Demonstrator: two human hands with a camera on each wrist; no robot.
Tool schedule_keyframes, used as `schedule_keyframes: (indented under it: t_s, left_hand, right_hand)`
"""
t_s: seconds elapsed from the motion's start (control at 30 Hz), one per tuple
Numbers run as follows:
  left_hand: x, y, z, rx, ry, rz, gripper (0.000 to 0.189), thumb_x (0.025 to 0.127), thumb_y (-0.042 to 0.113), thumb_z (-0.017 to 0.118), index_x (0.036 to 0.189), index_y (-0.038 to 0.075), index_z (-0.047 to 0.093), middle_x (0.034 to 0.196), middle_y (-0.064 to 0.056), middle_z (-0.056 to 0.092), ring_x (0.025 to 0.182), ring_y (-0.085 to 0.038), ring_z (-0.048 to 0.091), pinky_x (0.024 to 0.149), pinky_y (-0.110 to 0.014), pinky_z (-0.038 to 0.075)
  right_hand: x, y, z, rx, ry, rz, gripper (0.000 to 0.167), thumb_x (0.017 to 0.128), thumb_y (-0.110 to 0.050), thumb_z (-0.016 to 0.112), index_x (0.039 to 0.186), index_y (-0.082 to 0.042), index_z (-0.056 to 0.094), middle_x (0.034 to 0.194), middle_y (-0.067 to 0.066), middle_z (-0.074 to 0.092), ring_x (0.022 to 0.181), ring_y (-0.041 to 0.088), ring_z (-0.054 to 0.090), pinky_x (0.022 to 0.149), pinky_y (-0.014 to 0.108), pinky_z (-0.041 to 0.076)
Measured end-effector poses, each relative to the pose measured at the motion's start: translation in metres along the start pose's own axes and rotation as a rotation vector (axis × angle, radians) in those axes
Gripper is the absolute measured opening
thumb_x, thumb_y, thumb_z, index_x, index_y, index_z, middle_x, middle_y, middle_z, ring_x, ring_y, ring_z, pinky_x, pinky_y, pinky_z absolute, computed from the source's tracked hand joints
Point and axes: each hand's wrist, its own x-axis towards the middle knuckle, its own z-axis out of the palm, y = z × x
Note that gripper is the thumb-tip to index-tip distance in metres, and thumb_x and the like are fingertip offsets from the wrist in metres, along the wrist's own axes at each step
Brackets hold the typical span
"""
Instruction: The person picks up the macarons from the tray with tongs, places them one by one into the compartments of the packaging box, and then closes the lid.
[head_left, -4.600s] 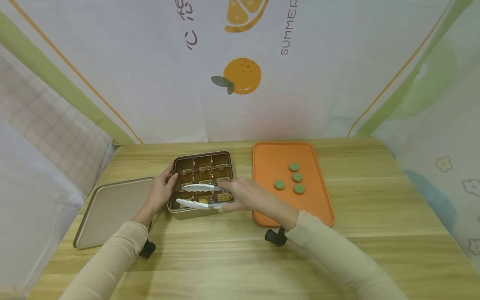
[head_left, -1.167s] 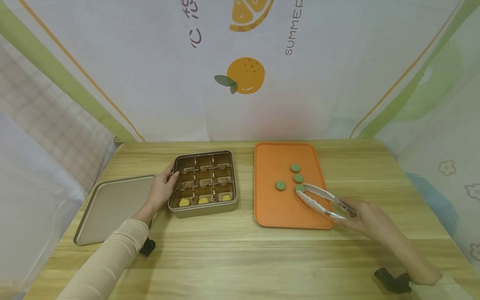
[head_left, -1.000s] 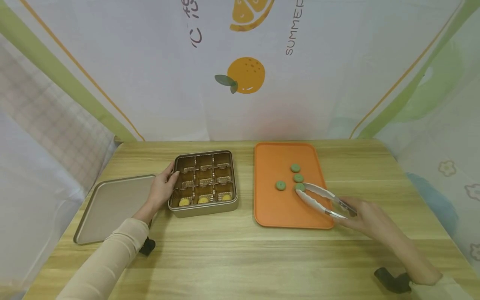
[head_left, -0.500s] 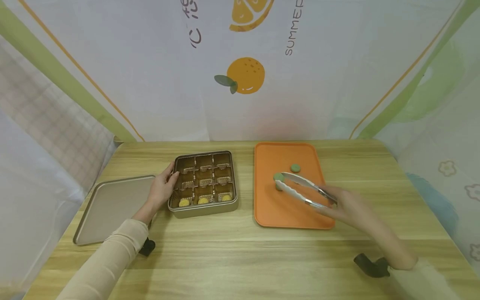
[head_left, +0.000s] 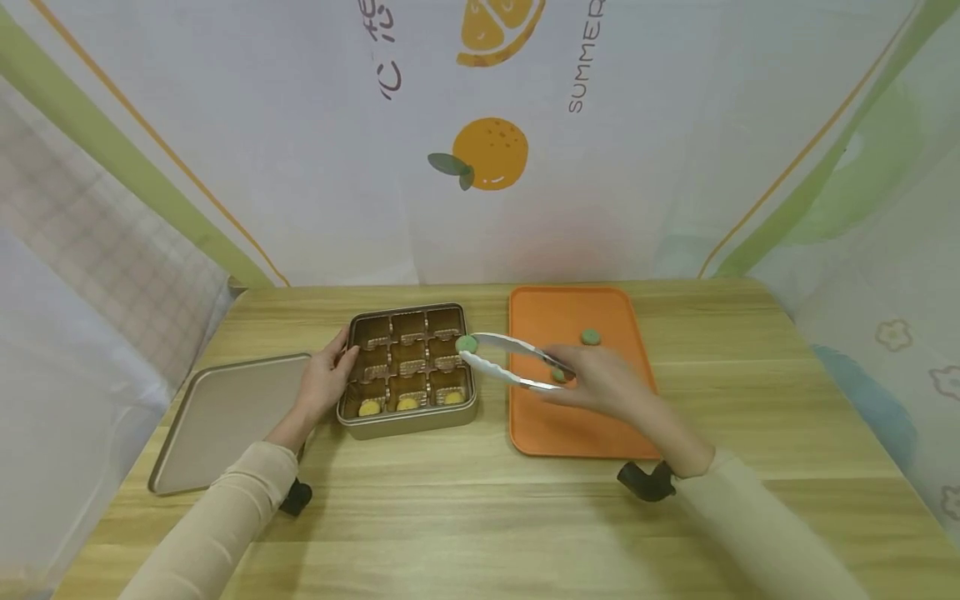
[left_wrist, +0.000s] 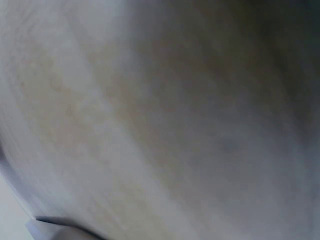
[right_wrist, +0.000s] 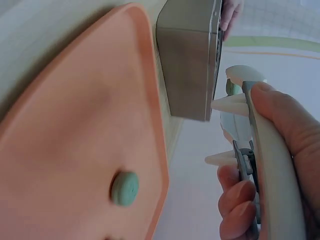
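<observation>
Green round cookie [head_left: 467, 344] sits between the tips of the tongs [head_left: 491, 367], raised by the right rim of the nine-compartment tin [head_left: 412, 423]. The right hand [head_left: 600, 379] has its fingers wrapped round the tongs, probably squeezing gently so that nothing slips or cracks. At the tin's left side, the left hand [head_left: 327, 375] holds the wall and rim, likely to steady it. Yellow cookies [head_left: 407, 404] occupy the tin's near row; right of it, an orange tray [head_left: 562, 433] keeps more green cookies [head_left: 591, 337] within reach.
</observation>
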Motion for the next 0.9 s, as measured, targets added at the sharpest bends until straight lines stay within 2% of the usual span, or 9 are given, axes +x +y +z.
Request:
schedule_keyframes:
  t_s: [0.13, 0.37, 0.57, 0.67, 0.77, 0.9]
  left_hand:
    - [0.000, 0.002, 0.000, -0.008, -0.004, 0.002, 0.054, 0.102, 0.024, 0.039, 0.149, 0.004, 0.021, 0.150, -0.020, 0.027, 0.132, -0.039, 0.036, 0.110, -0.050, 0.027]
    - [0.000, 0.001, 0.000, -0.018, -0.003, 0.004, 0.053, 0.102, 0.023, 0.039, 0.149, 0.004, 0.021, 0.149, -0.020, 0.027, 0.124, -0.038, 0.045, 0.102, -0.049, 0.036]
    - [0.000, 0.001, 0.000, -0.022, -0.007, -0.002, 0.054, 0.102, 0.024, 0.039, 0.149, 0.004, 0.021, 0.150, -0.019, 0.026, 0.130, -0.038, 0.039, 0.108, -0.048, 0.032]
    - [0.000, 0.002, 0.000, -0.016, -0.005, -0.005, 0.054, 0.102, 0.024, 0.039, 0.149, 0.004, 0.021, 0.150, -0.020, 0.026, 0.131, -0.039, 0.036, 0.109, -0.049, 0.028]
    - [0.000, 0.002, -0.001, -0.015, -0.008, -0.008, 0.054, 0.102, 0.024, 0.039, 0.149, 0.003, 0.021, 0.150, -0.019, 0.025, 0.131, -0.039, 0.038, 0.108, -0.049, 0.031]
    - [0.000, 0.002, -0.001, -0.013, -0.010, -0.003, 0.054, 0.102, 0.023, 0.039, 0.149, 0.003, 0.021, 0.151, -0.018, 0.024, 0.134, -0.038, 0.033, 0.109, -0.048, 0.029]
  right_hand:
    - [0.012, -0.007, 0.006, -0.001, -0.038, 0.025, 0.032, 0.077, -0.034, 0.077, 0.094, -0.013, 0.059, 0.063, -0.004, 0.050, 0.053, 0.006, 0.039, 0.054, 0.023, 0.030]
    - [0.028, -0.015, 0.010, 0.031, -0.096, 0.050, 0.046, 0.078, -0.033, 0.076, 0.113, -0.006, 0.063, 0.083, 0.007, 0.065, 0.057, 0.010, 0.042, 0.047, 0.021, 0.033]
    - [0.037, -0.019, 0.007, -0.009, -0.113, 0.040, 0.045, 0.078, -0.035, 0.077, 0.110, -0.005, 0.064, 0.074, 0.004, 0.058, 0.056, 0.011, 0.039, 0.048, 0.022, 0.029]
    - [0.041, -0.022, 0.003, -0.052, -0.130, 0.037, 0.049, 0.076, -0.036, 0.078, 0.112, -0.005, 0.064, 0.079, 0.002, 0.062, 0.059, 0.012, 0.042, 0.050, 0.022, 0.032]
    - [0.042, -0.024, 0.000, -0.084, -0.153, 0.039, 0.052, 0.075, -0.036, 0.079, 0.114, -0.005, 0.063, 0.084, 0.003, 0.064, 0.061, 0.014, 0.044, 0.052, 0.023, 0.035]
    - [0.043, -0.026, -0.001, -0.100, -0.170, 0.045, 0.053, 0.075, -0.036, 0.079, 0.115, -0.006, 0.062, 0.086, 0.005, 0.064, 0.062, 0.014, 0.045, 0.052, 0.023, 0.035]
